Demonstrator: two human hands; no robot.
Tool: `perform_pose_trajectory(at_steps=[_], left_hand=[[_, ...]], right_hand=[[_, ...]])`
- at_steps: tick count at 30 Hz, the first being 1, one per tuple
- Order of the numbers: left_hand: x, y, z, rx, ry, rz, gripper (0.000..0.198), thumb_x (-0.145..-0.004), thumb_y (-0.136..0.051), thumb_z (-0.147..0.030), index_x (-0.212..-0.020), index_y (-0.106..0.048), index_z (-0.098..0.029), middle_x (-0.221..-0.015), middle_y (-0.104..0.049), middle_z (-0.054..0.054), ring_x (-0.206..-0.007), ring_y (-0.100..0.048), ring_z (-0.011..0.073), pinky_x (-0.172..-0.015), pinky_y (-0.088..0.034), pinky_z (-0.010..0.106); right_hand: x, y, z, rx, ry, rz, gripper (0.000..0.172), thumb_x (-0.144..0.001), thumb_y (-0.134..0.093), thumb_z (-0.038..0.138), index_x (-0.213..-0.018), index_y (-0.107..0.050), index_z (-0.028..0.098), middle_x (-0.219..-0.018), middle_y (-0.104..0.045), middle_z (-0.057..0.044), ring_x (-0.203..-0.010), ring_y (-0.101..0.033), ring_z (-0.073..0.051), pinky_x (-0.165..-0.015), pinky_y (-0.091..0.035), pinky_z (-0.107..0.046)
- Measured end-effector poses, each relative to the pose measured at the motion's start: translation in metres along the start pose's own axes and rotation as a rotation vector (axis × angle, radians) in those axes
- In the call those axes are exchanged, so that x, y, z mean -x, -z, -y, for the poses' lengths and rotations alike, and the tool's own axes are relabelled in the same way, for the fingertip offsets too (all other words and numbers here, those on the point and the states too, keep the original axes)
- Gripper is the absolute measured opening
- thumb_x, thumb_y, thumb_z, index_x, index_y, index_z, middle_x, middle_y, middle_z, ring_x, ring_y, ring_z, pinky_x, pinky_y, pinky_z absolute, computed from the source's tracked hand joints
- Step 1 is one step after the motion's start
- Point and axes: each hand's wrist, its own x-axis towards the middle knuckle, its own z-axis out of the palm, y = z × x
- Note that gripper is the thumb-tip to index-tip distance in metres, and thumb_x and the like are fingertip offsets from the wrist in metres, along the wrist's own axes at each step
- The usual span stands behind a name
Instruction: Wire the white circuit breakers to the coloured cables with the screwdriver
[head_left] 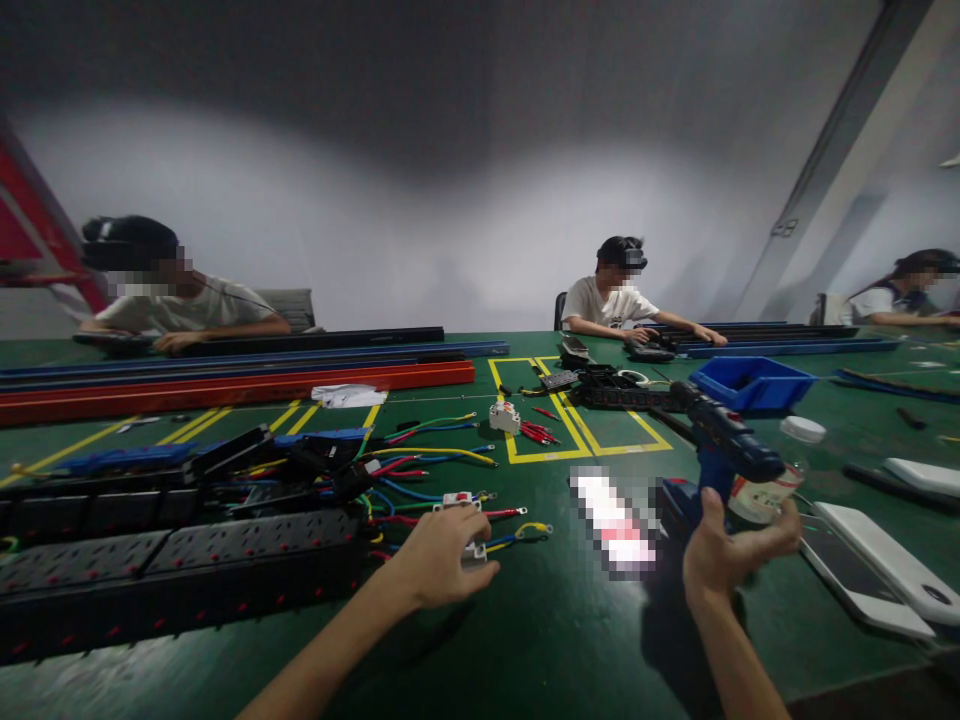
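A white block (454, 500) seems held steady by the left hand (446, 560); at lower right, a grip on the drill (724, 435) seems needed next by the wide-spread right hand (726, 558).

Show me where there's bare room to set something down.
Bare green table lies between the left hand and right hand, toward the camera; another patch borders the near side of the black strips. It's crowded leftward with strips and wires, rightward around the drill, jar and white devices.
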Motion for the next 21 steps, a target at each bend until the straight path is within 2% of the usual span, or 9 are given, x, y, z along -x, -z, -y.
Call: perform_pose_trajectory(at_steps=[2, 3, 5, 6, 9, 11, 15, 18, 21], left_hand=[[-0.001, -0.001, -0.001, -0.020, 0.009, 0.019, 0.024, -0.082, -0.064, -0.044, -0.091, -0.062, -0.022, -0.094, -0.066, 0.002, -0.084, -0.060, 0.0214, -0.071, -0.041, 0.031], [-0.001, -0.003, 0.000, -0.019, 0.014, 0.018, 0.023, -0.082, -0.065, -0.043, -0.092, -0.062, -0.022, -0.094, -0.066, 0.002, -0.084, -0.060, 0.0212, -0.071, -0.041, 0.031], [0.000, -0.007, 0.002, -0.005, 0.017, 0.004, 0.020, -0.082, -0.065, -0.038, -0.093, -0.062, -0.023, -0.095, -0.067, 0.001, -0.086, -0.061, 0.0210, -0.073, -0.041, 0.031], [0.000, -0.010, 0.004, 0.004, 0.014, -0.004, 0.018, -0.082, -0.065, -0.036, -0.094, -0.063, -0.023, -0.096, -0.068, 0.001, -0.088, -0.062, 0.0210, -0.075, -0.042, 0.031], [0.001, -0.016, 0.009, 0.030, -0.009, -0.013, 0.015, -0.082, -0.064, -0.030, -0.096, -0.065, -0.024, -0.098, -0.069, 0.001, -0.092, -0.063, 0.0209, -0.081, -0.043, 0.031], [0.001, -0.019, 0.013, 0.046, -0.022, -0.010, 0.017, -0.081, -0.066, -0.029, -0.097, -0.066, -0.024, -0.099, -0.070, 0.002, -0.093, -0.064, 0.0213, -0.084, -0.044, 0.032], [0.001, -0.022, 0.018, 0.059, -0.007, -0.014, 0.023, -0.078, -0.071, -0.032, -0.099, -0.067, -0.023, -0.101, -0.071, 0.003, -0.095, -0.064, 0.0228, -0.086, -0.045, 0.033], [0.001, -0.023, 0.020, 0.052, 0.003, -0.013, 0.024, -0.077, -0.072, -0.032, -0.099, -0.068, -0.024, -0.103, -0.071, 0.002, -0.097, -0.064, 0.0230, -0.086, -0.045, 0.033], [0.001, -0.024, 0.021, 0.053, 0.003, -0.012, 0.024, -0.077, -0.072, -0.032, -0.100, -0.067, -0.025, -0.104, -0.071, 0.001, -0.098, -0.064, 0.0228, -0.087, -0.045, 0.033]], right_hand=[[0.025, -0.004, 0.032, -0.043, 0.023, -0.022, 0.073, -0.092, -0.046, 0.047, -0.150, -0.016, 0.013, -0.148, -0.023, -0.022, -0.142, -0.021, -0.033, -0.117, -0.018, -0.052], [0.036, -0.010, 0.049, -0.060, 0.070, 0.052, 0.067, -0.095, -0.042, 0.044, -0.150, -0.016, 0.014, -0.149, -0.023, -0.021, -0.143, -0.021, -0.032, -0.116, -0.019, -0.052], [0.053, -0.032, 0.080, 0.067, 0.227, 0.401, 0.061, -0.098, -0.030, 0.037, -0.151, -0.011, 0.013, -0.152, -0.021, -0.021, -0.146, -0.014, -0.031, -0.116, -0.015, -0.056], [0.059, -0.047, 0.092, 0.091, 0.295, 0.528, 0.058, -0.097, -0.032, 0.035, -0.150, -0.019, 0.016, -0.151, -0.028, -0.017, -0.145, -0.019, -0.029, -0.116, -0.015, -0.054], [0.073, -0.103, 0.111, 0.163, 0.422, 0.795, 0.045, -0.091, -0.049, 0.027, -0.135, -0.048, 0.023, -0.144, -0.045, -0.011, -0.137, -0.036, -0.027, -0.115, -0.022, -0.053], [0.080, -0.137, 0.114, 0.235, 0.470, 0.910, 0.040, -0.089, -0.057, 0.024, -0.129, -0.055, 0.019, -0.140, -0.050, -0.013, -0.133, -0.041, -0.028, -0.113, -0.027, -0.053], [0.085, -0.179, 0.115, 0.391, 0.486, 1.008, 0.039, -0.094, -0.060, 0.036, -0.126, -0.056, 0.015, -0.130, -0.055, -0.010, -0.118, -0.054, -0.025, -0.101, -0.045, -0.049], [0.085, -0.188, 0.117, 0.468, 0.484, 1.033, 0.038, -0.095, -0.059, 0.038, -0.124, -0.057, 0.015, -0.126, -0.057, -0.010, -0.112, -0.058, -0.023, -0.095, -0.050, -0.045], [0.085, -0.185, 0.115, 0.500, 0.488, 1.071, 0.037, -0.095, -0.059, 0.037, -0.123, -0.057, 0.014, -0.125, -0.057, -0.010, -0.111, -0.058, -0.022, -0.094, -0.051, -0.044]])
